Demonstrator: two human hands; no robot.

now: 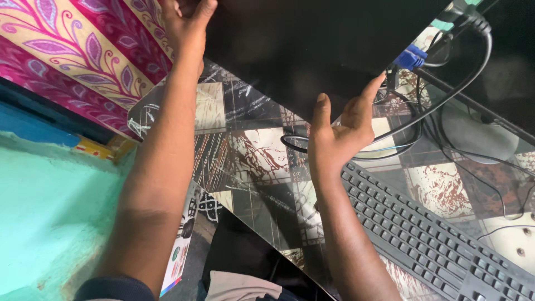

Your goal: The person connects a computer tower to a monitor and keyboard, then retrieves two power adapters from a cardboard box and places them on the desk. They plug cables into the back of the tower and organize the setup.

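A large flat black monitor (312,50) fills the top middle of the head view, lifted above a patterned glass-topped table (245,161). My left hand (186,25) grips the monitor's left edge at the top of the frame. My right hand (340,131) holds its lower edge, thumb on the near side and fingers spread under it. A blue connector (411,57) with black cables (446,103) hangs at the monitor's right corner.
A black keyboard (429,234) lies on the table at the lower right. A round grey stand base (479,134) and more cables lie at the right. Pink and yellow patterned cloth (83,50) hangs at the upper left above a turquoise wall (50,212).
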